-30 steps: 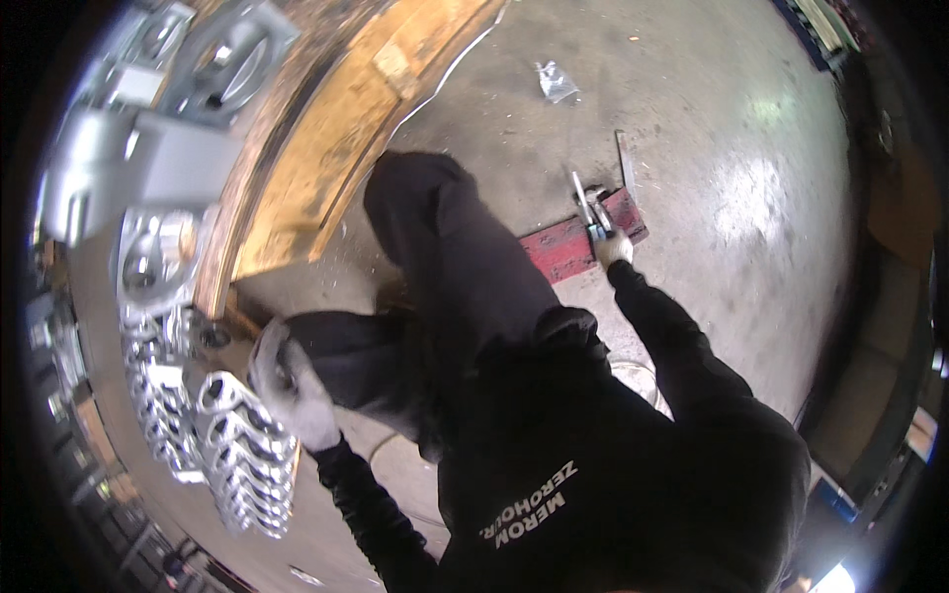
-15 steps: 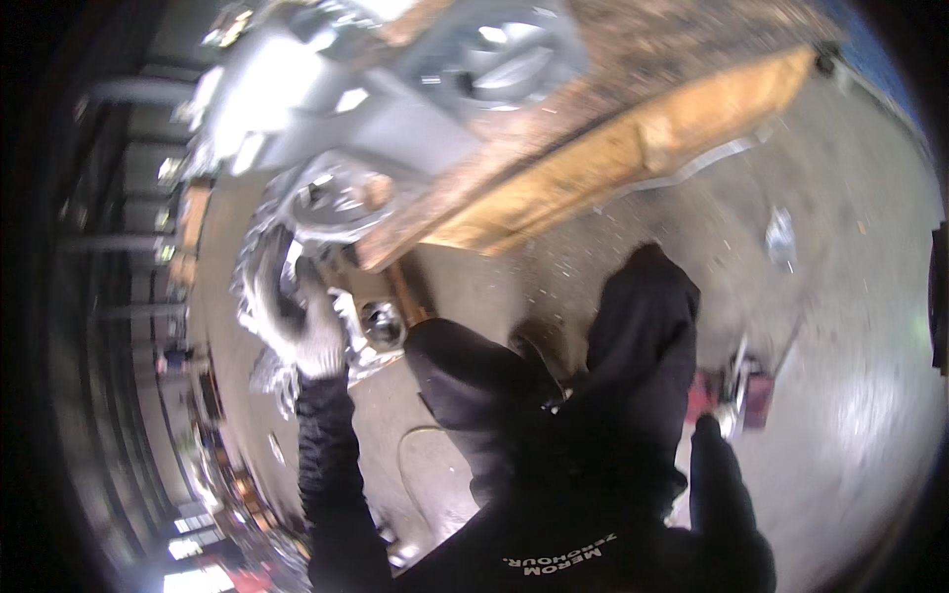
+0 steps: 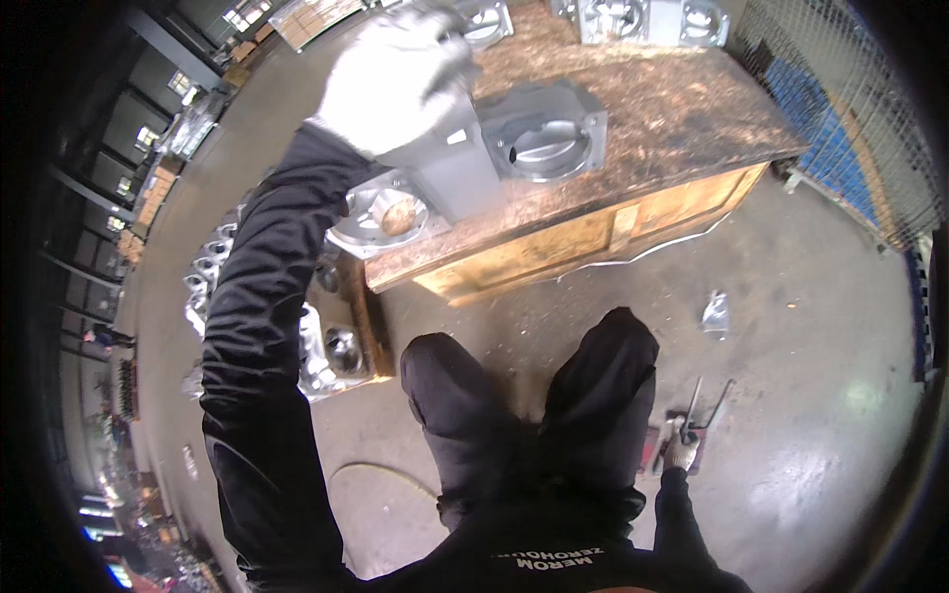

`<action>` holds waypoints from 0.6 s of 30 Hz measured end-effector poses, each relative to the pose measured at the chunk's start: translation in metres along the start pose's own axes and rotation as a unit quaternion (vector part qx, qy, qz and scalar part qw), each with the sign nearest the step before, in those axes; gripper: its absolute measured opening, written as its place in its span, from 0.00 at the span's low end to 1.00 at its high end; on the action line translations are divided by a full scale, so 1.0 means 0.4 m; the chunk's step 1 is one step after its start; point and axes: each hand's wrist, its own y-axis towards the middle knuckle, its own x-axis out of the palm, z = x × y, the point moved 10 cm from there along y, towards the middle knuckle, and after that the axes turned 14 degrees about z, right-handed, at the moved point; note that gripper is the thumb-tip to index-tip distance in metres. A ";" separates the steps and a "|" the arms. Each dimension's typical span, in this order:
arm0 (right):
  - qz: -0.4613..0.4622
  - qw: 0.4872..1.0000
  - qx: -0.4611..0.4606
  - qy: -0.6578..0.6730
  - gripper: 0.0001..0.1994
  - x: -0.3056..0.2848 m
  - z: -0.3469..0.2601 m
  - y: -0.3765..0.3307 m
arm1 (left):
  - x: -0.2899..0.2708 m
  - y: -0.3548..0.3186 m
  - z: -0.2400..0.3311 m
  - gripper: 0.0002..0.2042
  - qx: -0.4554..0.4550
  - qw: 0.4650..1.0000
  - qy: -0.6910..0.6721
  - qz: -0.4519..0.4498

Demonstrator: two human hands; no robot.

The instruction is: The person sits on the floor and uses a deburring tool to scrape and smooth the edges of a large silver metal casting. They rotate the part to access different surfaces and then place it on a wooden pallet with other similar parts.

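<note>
My left hand (image 3: 400,84), in a white glove, is raised at the upper left over a grey metal casting (image 3: 455,168) on the wooden workbench. Motion blur and glare smear its fingers, and I cannot tell whether it touches the casting. Round openings flank the casting's flat middle; a brown round piece (image 3: 398,212) shows in the near one. Low on the right, my gloved right hand (image 3: 680,453) is closed around a metal tool (image 3: 695,403) with two long rods pointing away from me. Red pieces (image 3: 648,450) show beside that hand; their kind is unclear.
The wooden workbench (image 3: 682,109) has more grey castings (image 3: 618,18) along its far edge. Left of my knees stands a wooden crate (image 3: 376,336) with shiny metal parts. A clear plastic bag (image 3: 716,314) and a hose (image 3: 381,467) lie on the floor. Wire mesh fencing (image 3: 870,109) is at right.
My left hand has moved up and right, from beside the bench corner to above the casting. My view has shifted, and the right hand with the rod tool now shows more clearly.
</note>
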 end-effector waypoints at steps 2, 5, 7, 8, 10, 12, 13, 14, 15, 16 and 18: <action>0.156 0.962 -0.218 0.047 0.26 -0.103 -0.138 0.099 | 0.049 0.060 -0.004 0.16 -0.001 0.998 -0.055 0.029; -0.002 0.948 -0.066 0.311 0.23 -0.079 -0.630 0.056 | 0.035 0.018 -0.028 0.13 -0.038 0.992 -0.123 0.003; 0.037 0.935 -0.229 0.268 0.29 -0.138 -1.007 -0.109 | 0.028 0.008 -0.029 0.13 -0.037 0.988 -0.147 0.017; 0.025 0.906 -0.314 0.283 0.32 -0.136 -1.151 -0.188 | 0.033 0.000 -0.035 0.13 -0.034 0.987 -0.151 0.033; -0.038 0.919 -0.355 0.168 0.33 -0.067 -1.301 -0.309 | 0.049 -0.012 -0.040 0.12 -0.036 0.986 -0.160 0.036; -0.043 0.870 -0.442 0.215 0.28 -0.044 -1.412 -0.424 | 0.031 0.005 -0.016 0.11 -0.035 0.980 -0.192 0.036; -0.060 0.856 -0.467 0.211 0.27 -0.016 -1.436 -0.483 | 0.024 -0.013 -0.008 0.10 -0.033 0.978 -0.204 0.030; -0.074 0.828 -0.492 0.257 0.26 -0.001 -1.477 -0.571 | 0.026 -0.028 -0.014 0.11 -0.036 0.979 -0.200 0.018; -0.063 0.817 -0.512 0.258 0.25 0.028 -1.493 -0.624 | 0.006 -0.042 -0.023 0.11 -0.038 0.980 -0.193 0.028; -0.044 0.806 -0.532 0.255 0.23 0.046 -1.507 -0.667 | -0.013 -0.044 -0.028 0.11 -0.041 0.980 -0.188 0.042; -0.022 0.806 -0.552 0.213 0.24 0.089 -1.515 -0.754 | -0.015 -0.045 -0.051 0.15 -0.061 0.976 -0.207 0.021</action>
